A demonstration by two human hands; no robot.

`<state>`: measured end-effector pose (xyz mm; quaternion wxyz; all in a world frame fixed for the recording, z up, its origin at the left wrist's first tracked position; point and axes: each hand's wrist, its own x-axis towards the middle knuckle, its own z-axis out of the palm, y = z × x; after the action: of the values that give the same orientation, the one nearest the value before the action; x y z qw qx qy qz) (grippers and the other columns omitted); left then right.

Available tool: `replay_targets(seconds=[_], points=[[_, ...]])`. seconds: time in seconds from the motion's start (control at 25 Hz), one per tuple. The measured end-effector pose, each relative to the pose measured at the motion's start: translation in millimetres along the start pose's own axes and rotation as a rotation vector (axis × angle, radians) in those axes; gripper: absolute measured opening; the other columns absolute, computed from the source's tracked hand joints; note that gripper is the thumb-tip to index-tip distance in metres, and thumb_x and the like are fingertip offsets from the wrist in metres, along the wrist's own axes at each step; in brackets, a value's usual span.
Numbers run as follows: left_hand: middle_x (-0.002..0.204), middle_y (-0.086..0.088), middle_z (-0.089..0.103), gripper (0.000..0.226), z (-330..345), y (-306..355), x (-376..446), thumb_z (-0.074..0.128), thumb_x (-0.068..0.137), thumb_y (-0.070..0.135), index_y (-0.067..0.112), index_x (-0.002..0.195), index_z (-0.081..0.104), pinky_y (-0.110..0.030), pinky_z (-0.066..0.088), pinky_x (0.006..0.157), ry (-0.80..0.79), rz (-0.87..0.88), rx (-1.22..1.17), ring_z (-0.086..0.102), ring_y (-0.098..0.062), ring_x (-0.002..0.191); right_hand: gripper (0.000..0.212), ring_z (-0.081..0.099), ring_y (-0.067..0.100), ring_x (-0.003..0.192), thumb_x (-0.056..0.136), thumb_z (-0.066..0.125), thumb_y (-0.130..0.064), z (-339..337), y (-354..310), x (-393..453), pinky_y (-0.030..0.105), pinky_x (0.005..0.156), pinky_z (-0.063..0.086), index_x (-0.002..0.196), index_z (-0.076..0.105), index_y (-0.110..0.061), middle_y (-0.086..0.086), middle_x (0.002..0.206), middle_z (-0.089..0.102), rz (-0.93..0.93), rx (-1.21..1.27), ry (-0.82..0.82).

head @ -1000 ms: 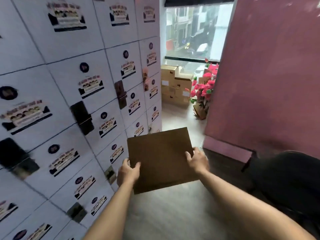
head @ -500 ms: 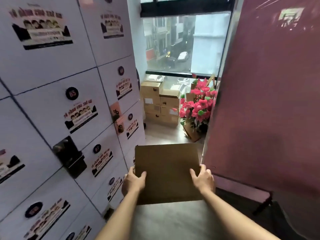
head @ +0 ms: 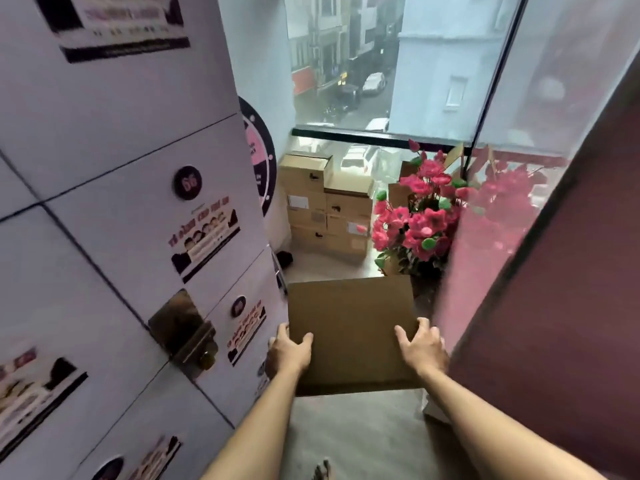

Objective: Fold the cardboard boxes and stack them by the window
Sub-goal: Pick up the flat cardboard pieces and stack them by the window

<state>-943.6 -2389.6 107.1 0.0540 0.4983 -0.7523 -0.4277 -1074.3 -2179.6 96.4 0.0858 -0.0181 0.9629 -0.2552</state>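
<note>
Carrying the box [head: 349, 334] flat at waist height, we grip its sides, left hand [head: 289, 351] and right hand [head: 423, 348] curled round the edges, keeping it level through the narrow passage. Ahead, the stack [head: 325, 209] by the window [head: 388, 64] looms closer than a second ago.
</note>
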Motion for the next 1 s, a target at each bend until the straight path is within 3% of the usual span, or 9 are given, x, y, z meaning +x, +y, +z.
replay_targets(seconds=[0.16, 0.4, 0.6, 0.84, 1.0], points=[[0.138, -0.010, 0.050, 0.063, 36, 95, 120, 0.064, 0.090, 0.050, 0.030, 0.145, 0.041, -0.041, 0.045, 0.102, -0.093, 0.091, 0.046, 0.054, -0.032, 0.123, 0.061, 0.053, 0.038, 0.119, 0.096, 0.051, -0.055, -11, -41, 111, 0.043, 0.092, 0.047, 0.141, 0.044, -0.014, 0.017, 0.127, 0.054, 0.096, 0.064, 0.092], [0.134, -0.004, 0.053, 0.062, 86, 227, 248, 0.061, 0.090, 0.054, 0.035, 0.145, 0.040, -0.034, 0.043, 0.094, -0.179, 0.245, 0.164, 0.055, -0.026, 0.123, 0.058, 0.056, 0.039, 0.113, 0.096, 0.053, -0.053, -31, -76, 264, 0.044, 0.088, 0.047, 0.139, 0.047, -0.014, 0.018, 0.121, 0.056, 0.209, 0.087, 0.195], [0.130, -0.005, 0.057, 0.064, 119, 300, 366, 0.065, 0.089, 0.049, 0.031, 0.145, 0.042, -0.035, 0.047, 0.094, -0.153, 0.216, 0.199, 0.058, -0.027, 0.119, 0.058, 0.055, 0.039, 0.117, 0.096, 0.056, -0.049, -3, -128, 414, 0.043, 0.095, 0.046, 0.141, 0.047, -0.014, 0.020, 0.125, 0.056, 0.149, 0.110, 0.126], [0.131, -0.005, 0.058, 0.067, 97, 366, 506, 0.070, 0.087, 0.045, 0.028, 0.146, 0.042, -0.036, 0.051, 0.092, 0.007, 0.119, 0.228, 0.060, -0.027, 0.117, 0.058, 0.052, 0.035, 0.123, 0.097, 0.053, -0.051, 29, -243, 578, 0.041, 0.099, 0.044, 0.143, 0.043, -0.016, 0.016, 0.132, 0.054, -0.056, 0.067, -0.067], [0.132, -0.004, 0.058, 0.068, 103, 390, 583, 0.071, 0.086, 0.046, 0.028, 0.145, 0.042, -0.036, 0.050, 0.093, 0.025, 0.054, 0.241, 0.059, -0.027, 0.118, 0.054, 0.056, 0.033, 0.119, 0.098, 0.053, -0.049, 50, -293, 655, 0.040, 0.096, 0.045, 0.141, 0.043, -0.016, 0.015, 0.128, 0.055, -0.104, 0.017, -0.117]])
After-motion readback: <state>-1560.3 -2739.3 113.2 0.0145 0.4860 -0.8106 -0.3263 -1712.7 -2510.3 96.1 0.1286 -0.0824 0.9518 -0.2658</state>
